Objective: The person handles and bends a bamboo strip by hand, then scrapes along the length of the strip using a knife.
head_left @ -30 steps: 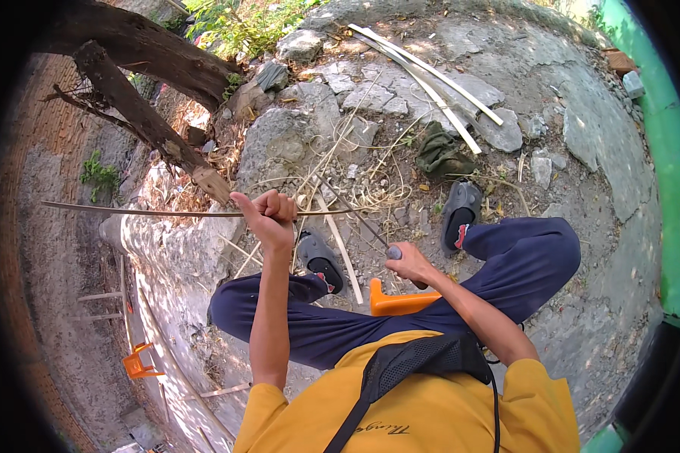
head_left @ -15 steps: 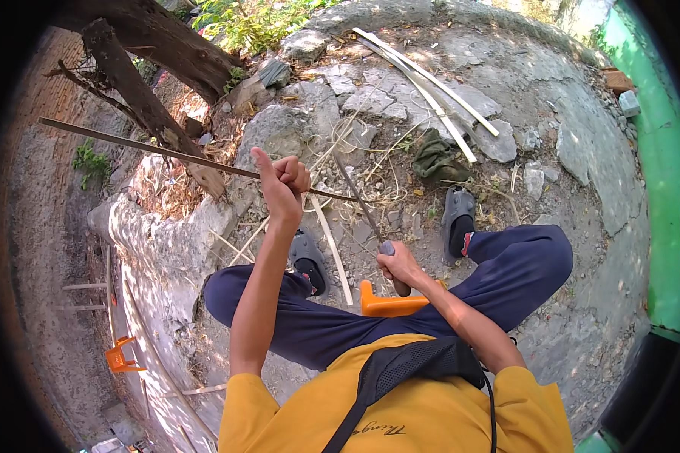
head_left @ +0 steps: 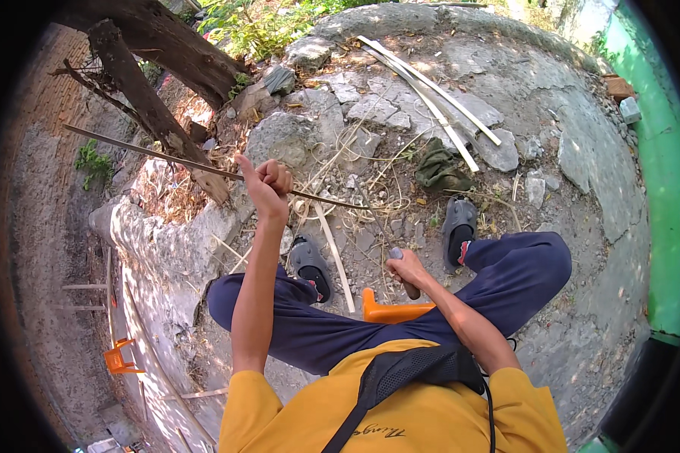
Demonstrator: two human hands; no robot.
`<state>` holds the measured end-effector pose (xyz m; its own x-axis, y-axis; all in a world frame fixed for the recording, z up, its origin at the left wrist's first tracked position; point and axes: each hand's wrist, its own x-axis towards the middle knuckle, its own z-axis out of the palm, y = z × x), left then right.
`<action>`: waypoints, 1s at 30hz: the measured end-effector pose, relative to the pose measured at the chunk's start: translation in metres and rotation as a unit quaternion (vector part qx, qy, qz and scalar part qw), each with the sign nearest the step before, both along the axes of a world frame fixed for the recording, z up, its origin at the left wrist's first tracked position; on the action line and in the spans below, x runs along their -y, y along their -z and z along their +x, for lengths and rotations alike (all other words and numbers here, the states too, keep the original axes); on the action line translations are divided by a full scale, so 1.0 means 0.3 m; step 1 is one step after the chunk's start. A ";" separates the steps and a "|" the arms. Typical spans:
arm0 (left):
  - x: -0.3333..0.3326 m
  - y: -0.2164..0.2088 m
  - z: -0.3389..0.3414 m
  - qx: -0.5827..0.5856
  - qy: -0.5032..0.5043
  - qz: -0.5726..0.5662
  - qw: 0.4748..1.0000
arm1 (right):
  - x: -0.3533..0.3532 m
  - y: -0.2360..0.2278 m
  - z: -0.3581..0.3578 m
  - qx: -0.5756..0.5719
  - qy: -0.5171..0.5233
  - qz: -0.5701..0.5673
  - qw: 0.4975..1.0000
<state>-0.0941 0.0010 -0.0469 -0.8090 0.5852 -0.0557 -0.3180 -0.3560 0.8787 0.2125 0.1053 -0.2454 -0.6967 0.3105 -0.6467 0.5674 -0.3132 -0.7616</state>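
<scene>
A long, thin dark strip (head_left: 151, 154), which looks like split bamboo or wood, slants across the left half of the view. My left hand (head_left: 267, 189) is closed around it near its right end, thumb raised along it. Lower and to the right, my right hand (head_left: 406, 269) grips the rounded handle (head_left: 412, 291) of a knife. Its narrow blade points up and away, faint and smeared by motion near the strip's right end. I cannot tell whether blade and strip touch. Pale curled shavings (head_left: 332, 192) lie on the ground beyond my hands.
An orange plastic stool (head_left: 393, 311) is partly under my legs. Pale strips (head_left: 431, 98) lie at the back, near a dark green cloth (head_left: 440, 166). A tree trunk (head_left: 159, 47) stands back left, a green wall (head_left: 661, 189) on the right. Broken stone slabs cover the ground.
My left hand has shifted a little left and slightly down with the strip. My right hand has moved a little right and down, and the knife blade is now blurred.
</scene>
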 end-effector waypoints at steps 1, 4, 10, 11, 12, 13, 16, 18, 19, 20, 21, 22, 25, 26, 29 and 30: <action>0.000 0.002 -0.005 0.009 -0.017 0.011 1.000 | 0.007 -0.006 0.005 0.003 -0.001 -0.001 1.000; 0.000 0.008 -0.018 0.024 -0.048 0.019 0.998 | 0.037 -0.023 0.015 -0.059 -0.019 0.046 0.997; 0.005 0.006 -0.039 0.020 -0.063 0.010 0.998 | 0.040 0.013 0.004 -0.057 -0.023 0.003 0.998; 0.002 0.008 -0.038 0.018 -0.059 0.014 0.998 | 0.026 0.036 0.008 -0.057 -0.021 0.004 0.998; -0.002 0.009 -0.036 0.018 -0.057 0.015 0.998 | 0.011 0.059 0.013 -0.027 -0.013 0.002 1.000; 0.000 0.010 -0.034 0.019 -0.060 0.012 0.998 | 0.001 0.064 0.010 0.003 -0.005 -0.002 1.000; 0.005 0.010 -0.024 0.017 -0.063 0.008 0.998 | -0.027 0.072 0.019 0.036 0.028 -0.030 0.999; 0.004 0.003 -0.024 0.015 -0.064 0.008 0.998 | -0.031 0.074 0.023 0.039 0.058 -0.054 0.996; 0.005 0.004 -0.024 0.016 -0.065 0.008 0.998 | -0.027 0.056 0.019 0.039 0.057 -0.054 0.996; 0.006 0.006 -0.024 0.017 -0.066 0.008 0.998 | -0.019 0.038 0.014 0.034 0.037 -0.038 0.998; 0.006 0.007 -0.025 0.017 -0.067 0.008 0.998 | -0.011 0.020 0.006 0.029 0.017 -0.023 0.999; 0.003 0.005 -0.028 0.015 -0.066 0.006 0.998 | -0.004 0.004 -0.004 0.029 0.017 -0.023 0.999; 0.001 0.000 -0.026 0.013 -0.062 0.005 0.998 | 0.015 -0.050 -0.041 -0.042 0.016 -0.022 0.999; 0.001 -0.001 -0.025 0.015 -0.057 0.005 0.998 | 0.018 -0.071 -0.052 -0.079 -0.009 -0.021 0.997; 0.000 -0.001 -0.019 0.019 -0.048 0.007 0.999 | 0.031 -0.120 -0.077 -0.135 -0.043 -0.006 0.990; 0.002 -0.002 -0.018 0.018 -0.047 0.006 0.999 | 0.033 -0.130 -0.082 -0.152 -0.052 0.009 0.987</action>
<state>-0.0994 0.0004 -0.0464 -0.8584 0.5068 -0.0795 -0.3142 -0.3969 0.8624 0.1879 0.0953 -0.2063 -0.8867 0.2361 -0.3975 0.3397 -0.2505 -0.9066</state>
